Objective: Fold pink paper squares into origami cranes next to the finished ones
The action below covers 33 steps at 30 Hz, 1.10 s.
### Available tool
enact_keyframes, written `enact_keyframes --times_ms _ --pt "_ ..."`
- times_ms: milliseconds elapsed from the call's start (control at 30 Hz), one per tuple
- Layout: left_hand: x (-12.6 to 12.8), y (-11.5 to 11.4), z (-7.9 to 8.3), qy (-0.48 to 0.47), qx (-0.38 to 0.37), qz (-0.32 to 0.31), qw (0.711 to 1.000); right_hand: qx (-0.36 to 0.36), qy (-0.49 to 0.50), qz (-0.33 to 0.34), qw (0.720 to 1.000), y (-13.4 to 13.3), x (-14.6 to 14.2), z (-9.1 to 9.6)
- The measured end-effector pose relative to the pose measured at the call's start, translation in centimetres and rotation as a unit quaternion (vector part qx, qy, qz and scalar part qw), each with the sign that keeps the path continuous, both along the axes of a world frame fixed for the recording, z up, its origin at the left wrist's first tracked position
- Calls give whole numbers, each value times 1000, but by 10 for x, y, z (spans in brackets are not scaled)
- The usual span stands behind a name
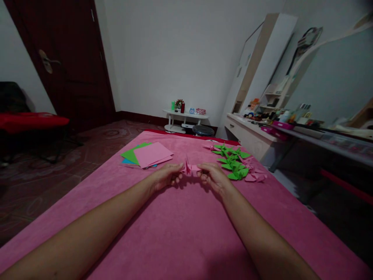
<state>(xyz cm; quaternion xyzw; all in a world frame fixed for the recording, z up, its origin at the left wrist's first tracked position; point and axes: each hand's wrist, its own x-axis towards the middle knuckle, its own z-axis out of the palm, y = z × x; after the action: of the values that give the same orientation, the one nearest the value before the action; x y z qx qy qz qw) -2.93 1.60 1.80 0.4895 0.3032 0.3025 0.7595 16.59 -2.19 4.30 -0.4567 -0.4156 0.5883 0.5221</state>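
A pink folded paper crane (189, 168) is stretched between my two hands, a little above the pink cloth (180, 225). My left hand (168, 175) pinches one side of it between thumb and fingers. On its other side, my right hand (212, 177) grips it the same way. A thin point of the paper stands up in the middle. Several finished green paper cranes (233, 163) lie in a cluster beyond my right hand, with pink paper cranes (255, 173) beside them. Square paper sheets (153, 153) in pink, green and blue are stacked beyond my left hand.
A white dressing table (253, 130) crowded with small items stands at the right, under a large mirror (335, 81). By the far wall is a low white shelf (186, 114). A red-topped chair (32, 121) and a dark door (58, 58) are at the left.
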Motion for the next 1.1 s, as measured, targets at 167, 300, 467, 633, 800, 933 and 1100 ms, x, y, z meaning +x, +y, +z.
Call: enact_keyframes --times_ms 167,300,467,633,800,933,1100 --pt "-1 1 -2 -32 -5 -47 998 -67 39 -6 997 3 2 -2" --pt "-1 4 -4 -84 -66 -55 993 -108 59 1 992 4 2 -1" --pt "1 2 -3 -75 -47 7 996 -121 66 9 990 5 2 1" --pt "2 -2 -3 -69 22 5 997 -100 55 14 993 4 4 -2" --pt "6 -11 2 -40 137 -2 990 -72 31 14 997 7 8 -13" --pt "10 -16 7 24 273 63 960 -45 3 -6 999 11 10 -20" --pt "10 -13 8 92 467 201 856 49 -88 -114 988 12 12 -12"
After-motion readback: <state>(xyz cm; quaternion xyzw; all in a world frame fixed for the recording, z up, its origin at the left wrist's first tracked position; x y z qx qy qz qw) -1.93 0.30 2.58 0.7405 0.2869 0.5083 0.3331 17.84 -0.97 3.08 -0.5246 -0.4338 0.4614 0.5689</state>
